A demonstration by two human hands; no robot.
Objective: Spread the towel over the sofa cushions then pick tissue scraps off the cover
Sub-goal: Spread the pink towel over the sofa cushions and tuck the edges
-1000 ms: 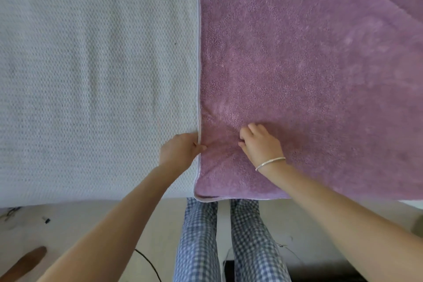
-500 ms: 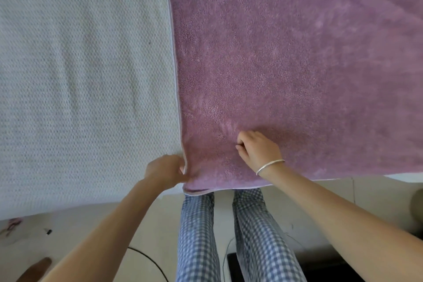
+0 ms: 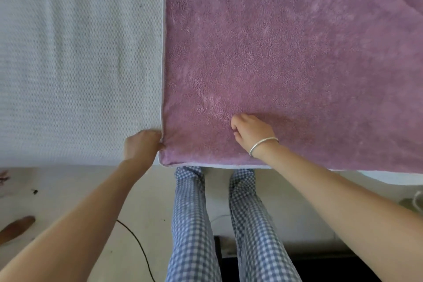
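A mauve plush towel (image 3: 286, 57) lies flat over the right part of the white textured sofa cover (image 3: 75, 64). Its left edge runs straight up the middle of the view, and its near edge hangs just over the cushion front. My left hand (image 3: 143, 145) pinches the towel's near left corner at the cushion edge. My right hand (image 3: 250, 133), with a silver bracelet on the wrist, rests on the towel near its front edge with fingers curled into the pile. A diagonal fold crosses the towel at the top right. No tissue scraps show.
Below the cushion edge is a pale floor (image 3: 142, 199) with a black cable (image 3: 137, 242), small dark specks at the left, and a brown object (image 3: 16, 228) at the far left. My checked trouser legs (image 3: 194, 224) stand against the sofa front.
The towel's left edge shifted left across the cover and its near corner came down to the cushion front. My left hand slid down along that edge to the corner. My right hand stayed on the towel.
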